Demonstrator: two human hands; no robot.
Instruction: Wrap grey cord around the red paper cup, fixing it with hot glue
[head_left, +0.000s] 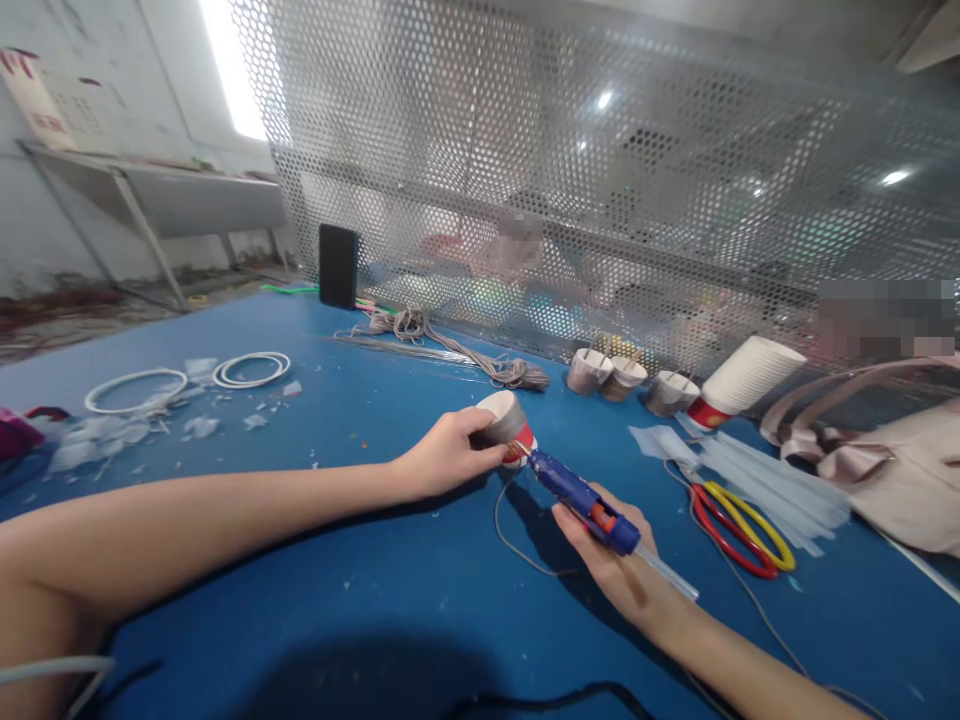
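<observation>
My left hand (454, 452) is closed around a paper cup (501, 425), which tilts on the blue table. Grey cord covers part of the cup, and its red printed section shows near the right end. In my right hand (611, 560) is a blue hot glue gun (577, 492), its nozzle touching or very near the red part of the cup. A clear glue stick (667, 573) sticks out of the gun's back end. From the cup a loose grey cord (517, 550) curves down across the table toward my right hand.
Scissors (739, 530) with red and yellow handles lie right, beside translucent strips (772, 485). Behind are cord-wrapped cups (589, 370), a cup stack (750, 375), grey cord bundles (480, 355) and a phone (338, 265). White rings (251, 370) and scraps lie left. A perforated metal screen (450, 150) borders the table.
</observation>
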